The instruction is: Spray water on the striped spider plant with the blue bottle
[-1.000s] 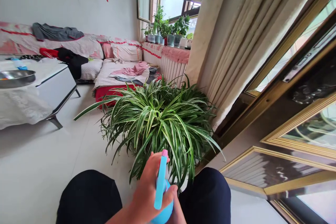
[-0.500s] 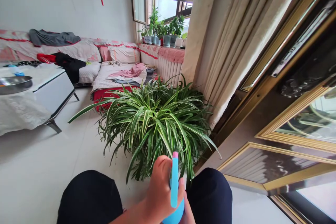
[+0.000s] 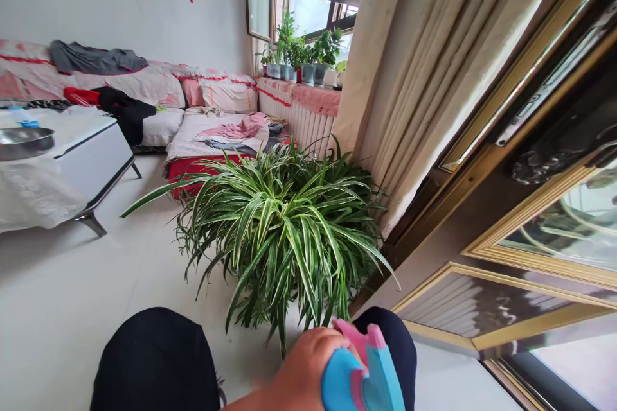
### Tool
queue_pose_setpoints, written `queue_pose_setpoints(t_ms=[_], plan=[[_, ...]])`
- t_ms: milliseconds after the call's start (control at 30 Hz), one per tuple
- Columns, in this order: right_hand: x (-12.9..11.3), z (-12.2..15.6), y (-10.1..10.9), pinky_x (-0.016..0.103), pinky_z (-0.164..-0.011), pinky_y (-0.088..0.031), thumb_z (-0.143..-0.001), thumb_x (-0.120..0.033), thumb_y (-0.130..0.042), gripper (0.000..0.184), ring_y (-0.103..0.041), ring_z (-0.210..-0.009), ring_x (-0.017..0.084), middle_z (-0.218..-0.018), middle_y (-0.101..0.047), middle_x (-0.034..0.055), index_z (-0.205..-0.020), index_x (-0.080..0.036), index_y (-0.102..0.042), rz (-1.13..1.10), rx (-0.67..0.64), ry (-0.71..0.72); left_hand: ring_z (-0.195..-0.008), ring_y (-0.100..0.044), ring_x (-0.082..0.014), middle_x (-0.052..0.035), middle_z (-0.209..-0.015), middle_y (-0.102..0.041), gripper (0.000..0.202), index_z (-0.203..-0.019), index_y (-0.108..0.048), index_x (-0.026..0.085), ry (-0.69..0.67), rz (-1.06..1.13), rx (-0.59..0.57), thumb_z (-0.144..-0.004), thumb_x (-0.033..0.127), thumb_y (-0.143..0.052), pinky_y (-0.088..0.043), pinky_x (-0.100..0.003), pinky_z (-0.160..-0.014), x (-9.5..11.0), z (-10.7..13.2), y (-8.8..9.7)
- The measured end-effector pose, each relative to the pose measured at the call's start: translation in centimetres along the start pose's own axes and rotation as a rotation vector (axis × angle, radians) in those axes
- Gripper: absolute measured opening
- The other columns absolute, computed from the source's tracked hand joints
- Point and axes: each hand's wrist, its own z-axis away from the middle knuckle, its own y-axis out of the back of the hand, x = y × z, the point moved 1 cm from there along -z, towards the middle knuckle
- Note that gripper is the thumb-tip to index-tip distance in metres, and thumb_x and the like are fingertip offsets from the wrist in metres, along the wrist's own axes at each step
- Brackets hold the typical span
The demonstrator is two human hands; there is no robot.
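Observation:
A blue plastic spray bottle (image 3: 361,380) with a pink nozzle (image 3: 355,336) sits at the bottom edge of the view, tilted over. My left hand (image 3: 308,369) is closed around it, and much of the bottle is cut off by the frame. Just beyond them is a large, white-striped spider plant (image 3: 284,237), its long leaves arching down toward the hand. The leaves hide its pot. My right hand is out of sight. My dark-clad knees (image 3: 154,359) (image 3: 388,334) flank the plant's near side.
A glass door with a gold frame (image 3: 525,257) and a beige curtain (image 3: 434,90) stand to the right. On the left are a cloth-covered table (image 3: 58,167) holding a steel basin (image 3: 24,143) and a bed (image 3: 212,141) with clothes. Potted plants line a windowsill (image 3: 299,90) above a radiator (image 3: 311,122). The floor is pale tile.
The spray bottle has moved right and tipped from upright onto a slant, with its nozzle now showing. The view has shifted slightly, and the plant stays in place.

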Motion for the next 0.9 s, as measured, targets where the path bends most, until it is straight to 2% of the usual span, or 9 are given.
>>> queue_pose_setpoints(t_ms=[67,100,167,233,433,600,667,767,900], plan=[[-1.0,-0.2,1.6,0.042,-0.089,-0.054,-0.087,-0.065,-0.047,0.059,-0.065,-0.11,0.031,-0.121,-0.068,0.0108,-0.132,-0.028,-0.056,-0.06,-0.027,0.008,-0.104,-0.061,-0.0286,-0.0065,-0.113,-0.066,0.065,-0.107,-0.059,0.022,0.087,0.039,0.007,-0.047,0.028,-0.082,-0.049,-0.043,-0.095,-0.3,-0.5,-0.7],[-1.6,-0.4,2.2,0.043,-0.096,-0.05,-0.082,-0.07,-0.049,0.07,-0.058,-0.121,0.033,-0.132,-0.061,0.011,-0.138,-0.028,-0.051,-0.1,-0.066,0.034,-0.104,-0.061,-0.0294,-0.0069,-0.113,-0.065,0.069,-0.108,-0.057,0.021,0.14,0.066,0.047,-0.044,0.026,-0.083,-0.049,-0.044,-0.094,-0.6,-0.9,-1.0],[-2.9,-1.1,3.2,0.045,-0.107,-0.04,-0.067,-0.079,-0.059,0.095,-0.041,-0.135,0.035,-0.148,-0.045,0.0109,-0.144,-0.027,-0.041,-0.116,-0.173,0.105,-0.104,-0.061,-0.0298,-0.0077,-0.113,-0.064,0.07,-0.108,-0.055,0.02,0.192,0.116,0.15,-0.044,0.024,-0.081,-0.049,-0.045,-0.094,-1.2,-1.8,-1.8],[-4.0,-2.4,3.8,0.045,-0.111,-0.033,-0.058,-0.073,-0.071,0.104,-0.037,-0.138,0.035,-0.15,-0.041,0.0122,-0.145,-0.026,-0.04,-0.051,-0.255,0.13,-0.102,-0.062,-0.0292,-0.0074,-0.109,-0.065,0.065,-0.107,-0.054,0.02,0.185,0.145,0.213,-0.046,0.023,-0.079,-0.049,-0.045,-0.093,-1.6,-3.0,-2.4],[-6.5,-7.2,5.2,0.044,-0.11,-0.031,-0.077,-0.054,-0.069,0.06,-0.046,-0.132,0.028,-0.141,-0.052,0.0122,-0.127,-0.023,-0.06,-0.017,-0.346,0.147,-0.104,-0.062,-0.0288,-0.0077,-0.109,-0.064,0.056,-0.106,-0.054,0.021,0.128,0.112,0.188,-0.054,0.024,-0.074,-0.049,-0.046,-0.093,-0.5,-6.6,-3.0],[-7.9,-8.9,5.8,0.043,-0.099,-0.044,-0.08,-0.032,-0.062,0.029,-0.062,-0.108,0.026,-0.11,-0.07,0.0067,-0.106,-0.022,-0.07,0.189,-0.231,0.257,-0.092,-0.065,-0.0271,-0.0072,-0.101,-0.067,0.053,-0.103,-0.055,0.018,0.159,0.27,0.147,-0.054,0.026,-0.074,-0.054,-0.041,-0.081,0.2,-8.2,-3.9],[-8.0,-9.0,5.7,0.038,-0.089,-0.05,-0.078,-0.026,-0.06,0.022,-0.066,-0.093,0.024,-0.097,-0.072,0.0052,-0.098,-0.021,-0.07,0.246,-0.154,0.289,-0.088,-0.066,-0.0249,-0.0052,-0.098,-0.068,0.051,-0.101,-0.056,0.019,0.155,0.354,0.14,-0.054,0.026,-0.074,-0.054,-0.038,-0.077,0.3,-8.5,-4.3],[-7.8,-8.8,5.8,0.032,-0.074,-0.053,-0.077,-0.021,-0.056,0.016,-0.065,-0.078,0.02,-0.085,-0.07,0.0032,-0.087,-0.021,-0.068,0.319,-0.086,0.288,-0.084,-0.066,-0.0231,-0.0031,-0.094,-0.069,0.046,-0.096,-0.056,0.019,0.154,0.417,0.131,-0.054,0.024,-0.074,-0.053,-0.035,-0.074,0.6,-8.7,-4.8],[-7.5,-8.4,6.2,0.028,-0.069,-0.052,-0.079,-0.02,-0.054,0.012,-0.062,-0.071,0.017,-0.078,-0.066,0.0012,-0.082,-0.02,-0.065,0.356,-0.063,0.289,-0.08,-0.065,-0.0215,-0.0022,-0.091,-0.068,0.043,-0.092,-0.057,0.018,0.137,0.446,0.115,-0.053,0.022,-0.075,-0.052,-0.033,-0.069,0.9,-8.7,-5.1]])
